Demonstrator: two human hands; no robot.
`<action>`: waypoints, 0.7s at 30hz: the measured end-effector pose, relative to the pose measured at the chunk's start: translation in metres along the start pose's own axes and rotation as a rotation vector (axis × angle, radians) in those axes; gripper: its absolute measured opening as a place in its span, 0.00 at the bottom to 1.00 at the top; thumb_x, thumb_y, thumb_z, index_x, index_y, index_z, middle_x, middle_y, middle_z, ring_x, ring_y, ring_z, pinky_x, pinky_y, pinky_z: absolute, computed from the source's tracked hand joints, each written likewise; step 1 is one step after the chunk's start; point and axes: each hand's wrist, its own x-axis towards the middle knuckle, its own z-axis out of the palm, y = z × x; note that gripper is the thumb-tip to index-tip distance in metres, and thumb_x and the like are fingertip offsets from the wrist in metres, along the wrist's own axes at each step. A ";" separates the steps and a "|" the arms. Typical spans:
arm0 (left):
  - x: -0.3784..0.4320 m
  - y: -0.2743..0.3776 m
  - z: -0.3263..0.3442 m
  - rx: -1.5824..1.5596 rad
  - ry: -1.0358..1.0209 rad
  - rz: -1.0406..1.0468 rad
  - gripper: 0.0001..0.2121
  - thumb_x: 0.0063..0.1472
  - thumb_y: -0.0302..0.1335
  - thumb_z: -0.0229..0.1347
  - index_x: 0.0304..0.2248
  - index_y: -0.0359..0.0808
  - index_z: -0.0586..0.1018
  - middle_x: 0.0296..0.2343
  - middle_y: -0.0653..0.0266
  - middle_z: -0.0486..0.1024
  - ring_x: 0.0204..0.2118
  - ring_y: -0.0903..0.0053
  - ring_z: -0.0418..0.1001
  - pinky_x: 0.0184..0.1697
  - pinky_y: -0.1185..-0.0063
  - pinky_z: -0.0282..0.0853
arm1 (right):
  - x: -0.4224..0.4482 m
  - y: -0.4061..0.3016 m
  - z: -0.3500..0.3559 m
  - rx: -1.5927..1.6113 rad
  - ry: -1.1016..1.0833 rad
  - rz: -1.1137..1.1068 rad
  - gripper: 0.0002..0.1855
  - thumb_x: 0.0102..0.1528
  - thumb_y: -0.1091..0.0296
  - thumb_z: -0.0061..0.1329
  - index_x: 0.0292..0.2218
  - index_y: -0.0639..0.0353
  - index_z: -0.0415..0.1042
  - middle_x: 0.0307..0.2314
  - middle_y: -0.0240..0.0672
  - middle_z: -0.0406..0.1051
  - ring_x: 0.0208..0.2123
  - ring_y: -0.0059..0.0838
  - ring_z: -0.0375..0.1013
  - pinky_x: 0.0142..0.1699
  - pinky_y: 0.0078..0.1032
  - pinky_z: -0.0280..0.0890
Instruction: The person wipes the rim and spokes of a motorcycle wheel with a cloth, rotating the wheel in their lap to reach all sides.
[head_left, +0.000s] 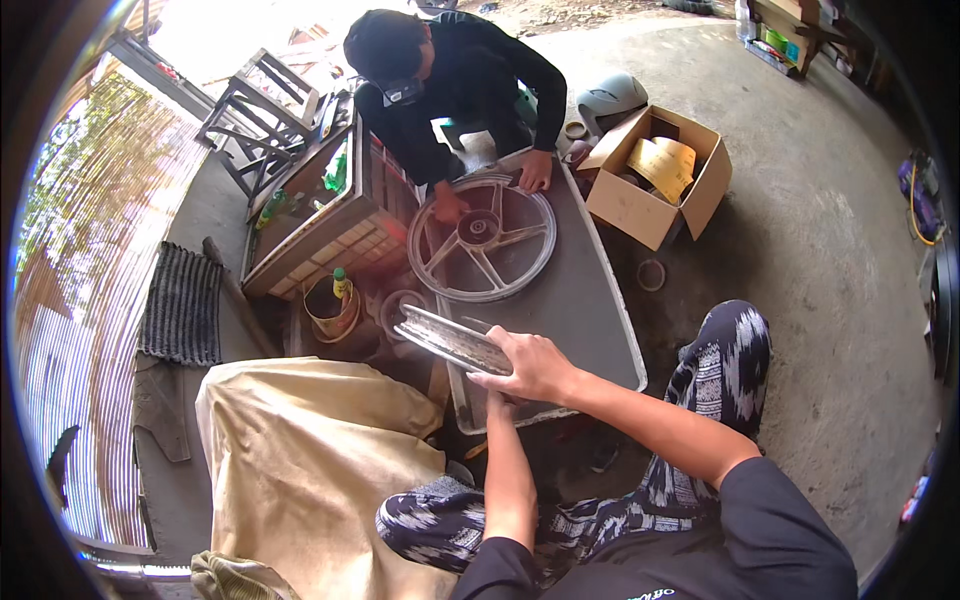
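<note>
My right hand grips the edge of a worn metal wheel rim, which is tilted and seen nearly edge-on. The thumb and fingers lie on either side of the rim's channel. My left hand is below the right one and mostly hidden behind it, so its fingers cannot be made out. Under the rim is a shallow grey tray with a pale, worn border. Across from me, a spoked alloy wheel lies flat over the tray's far part, touched by another person's hands.
A crouching person is opposite. A cardboard box and a helmet stand to the right. Leftward are a wooden cabinet, a tin bucket holding a bottle, and a tan cloth cover. A ring lies on the floor.
</note>
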 end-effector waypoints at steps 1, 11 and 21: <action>0.005 0.001 -0.003 0.009 -0.001 -0.013 0.14 0.67 0.37 0.54 0.37 0.31 0.76 0.33 0.57 0.77 0.33 0.69 0.76 0.32 0.73 0.73 | 0.000 -0.001 0.001 0.008 0.010 -0.003 0.33 0.55 0.39 0.54 0.45 0.62 0.65 0.34 0.52 0.77 0.39 0.54 0.78 0.45 0.44 0.70; 0.033 0.006 -0.007 0.059 -0.056 -0.110 0.12 0.67 0.36 0.54 0.35 0.34 0.76 0.28 0.61 0.76 0.26 0.74 0.75 0.26 0.76 0.70 | 0.008 0.005 -0.012 0.037 -0.001 0.056 0.34 0.53 0.40 0.58 0.45 0.63 0.68 0.34 0.52 0.78 0.39 0.51 0.79 0.45 0.40 0.71; 0.026 0.076 0.019 0.161 0.068 0.569 0.16 0.63 0.38 0.55 0.36 0.30 0.78 0.27 0.55 0.78 0.27 0.65 0.78 0.30 0.71 0.73 | 0.020 0.003 -0.019 0.093 0.030 0.029 0.33 0.53 0.41 0.58 0.46 0.63 0.70 0.33 0.51 0.79 0.37 0.47 0.80 0.44 0.37 0.71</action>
